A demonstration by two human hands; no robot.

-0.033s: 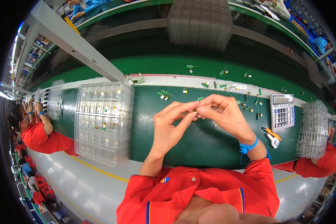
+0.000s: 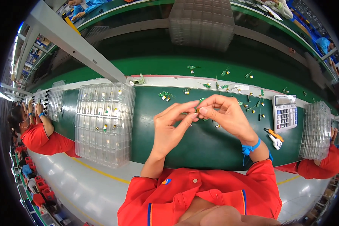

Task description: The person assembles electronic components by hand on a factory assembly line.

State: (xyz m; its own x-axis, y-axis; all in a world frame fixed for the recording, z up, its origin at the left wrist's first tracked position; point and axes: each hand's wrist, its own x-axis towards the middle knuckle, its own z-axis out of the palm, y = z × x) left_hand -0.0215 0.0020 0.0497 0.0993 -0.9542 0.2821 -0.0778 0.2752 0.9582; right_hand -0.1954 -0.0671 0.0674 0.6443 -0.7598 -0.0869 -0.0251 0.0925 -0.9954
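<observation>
My left hand (image 2: 167, 130) and my right hand (image 2: 228, 116) meet above the green bench, their fingertips nearly touching. Between the right thumb and forefinger is a small part with a yellowish patch (image 2: 197, 110), mostly covered by the fingers. The left thumb and fingers close on the same spot from the other side; a thin piece shows by them. Small green circuit boards with white-and-gold components (image 2: 164, 95) lie beyond the hands, with more of these boards (image 2: 253, 107) to the right.
On the left stands a stack of clear plastic trays (image 2: 103, 147) with parts in its pockets. To the right are a calculator (image 2: 285, 115), an orange-handled tool (image 2: 274, 135) and another tray stack (image 2: 315, 132). A green conveyor belt (image 2: 158, 66) runs beyond a white ledge. Co-workers sit on both sides.
The left fingers and thumb have shifted slightly left, and a little more of the part shows between the fingertips. The right hand is nearly unmoved.
</observation>
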